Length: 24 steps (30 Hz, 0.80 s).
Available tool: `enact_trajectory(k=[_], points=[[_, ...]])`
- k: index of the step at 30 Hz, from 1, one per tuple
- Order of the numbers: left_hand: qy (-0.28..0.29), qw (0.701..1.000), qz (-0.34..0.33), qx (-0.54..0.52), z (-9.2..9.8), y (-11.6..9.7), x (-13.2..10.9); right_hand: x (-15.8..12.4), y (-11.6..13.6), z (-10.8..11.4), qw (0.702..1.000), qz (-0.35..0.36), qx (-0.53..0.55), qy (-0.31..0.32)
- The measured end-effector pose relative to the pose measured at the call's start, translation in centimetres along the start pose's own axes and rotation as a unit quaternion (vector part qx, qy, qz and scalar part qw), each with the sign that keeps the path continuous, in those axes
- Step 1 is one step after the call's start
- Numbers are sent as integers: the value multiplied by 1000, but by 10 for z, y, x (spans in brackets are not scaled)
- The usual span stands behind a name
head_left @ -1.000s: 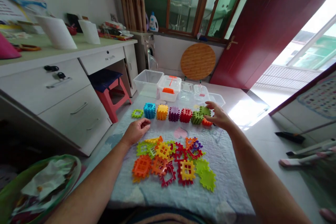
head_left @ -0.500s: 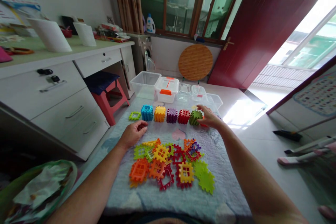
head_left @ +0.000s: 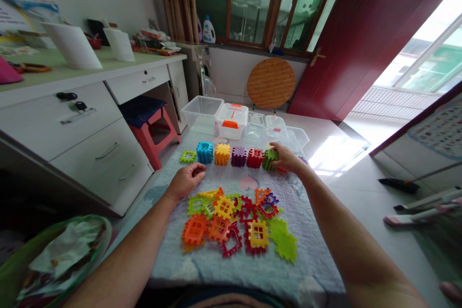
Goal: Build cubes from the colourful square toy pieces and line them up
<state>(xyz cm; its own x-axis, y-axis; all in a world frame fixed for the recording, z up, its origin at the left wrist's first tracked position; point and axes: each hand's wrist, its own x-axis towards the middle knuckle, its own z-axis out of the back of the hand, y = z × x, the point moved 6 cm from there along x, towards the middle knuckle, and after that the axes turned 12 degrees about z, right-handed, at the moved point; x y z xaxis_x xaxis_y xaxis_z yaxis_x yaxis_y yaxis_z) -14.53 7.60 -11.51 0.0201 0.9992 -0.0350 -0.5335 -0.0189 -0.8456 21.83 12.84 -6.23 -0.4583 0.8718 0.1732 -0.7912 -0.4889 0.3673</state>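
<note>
My right hand [head_left: 285,156] reaches over the far right of a row of stacked plastic panels, its fingers bent around a green stack [head_left: 269,160]. An orange-red piece [head_left: 282,170] shows partly under that hand. Leftward in the row stand a red stack [head_left: 255,158], a purple stack [head_left: 238,157], a yellow stack [head_left: 222,154] and a blue stack [head_left: 205,152]; a lime frame panel [head_left: 188,156] lies flat at the end. My left hand [head_left: 186,180] rests on the cloth in front of the blue stack, fingers curled together, with nothing visible in them.
Loose notched panels [head_left: 224,207] in several colours lie in a heap nearer me. Behind the row stand a clear open bin [head_left: 202,106], a lidded box [head_left: 231,120] with orange latches and smaller clear containers [head_left: 276,125]. A stool [head_left: 153,130] and a waste bin [head_left: 104,236] are left.
The green stack looks straighter under my right hand, which stays on it. My left hand keeps its place. The whole view has shifted slightly.
</note>
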Motion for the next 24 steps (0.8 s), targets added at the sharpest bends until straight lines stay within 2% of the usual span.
enact_trajectory(k=[3,5,8,10,14,16,20,24], points=[[-2,1000,1,-3,0,-2,-1,-4,4,6,1000,12,-1,-25],[2,1000,1,-8,0,-2,-1,-12,12,15,998,26,-1,-63],[20,1000,4,-18,-1,-4,-3,-37,27,29,991,26,19,-132],[61,998,10,-30,-1,-5,-5,-58,37,32,987,5,57,-152],[193,980,24,-48,0,-12,-16,-93,51,13,984,-24,132,-113],[234,971,25,-45,1,-15,-22,-103,51,-2,984,-42,146,-98],[254,967,12,-16,1,-22,-29,-111,37,-28,978,-77,152,-121],[265,963,-25,47,-4,-32,-33,-110,26,-43,977,-85,143,-133]])
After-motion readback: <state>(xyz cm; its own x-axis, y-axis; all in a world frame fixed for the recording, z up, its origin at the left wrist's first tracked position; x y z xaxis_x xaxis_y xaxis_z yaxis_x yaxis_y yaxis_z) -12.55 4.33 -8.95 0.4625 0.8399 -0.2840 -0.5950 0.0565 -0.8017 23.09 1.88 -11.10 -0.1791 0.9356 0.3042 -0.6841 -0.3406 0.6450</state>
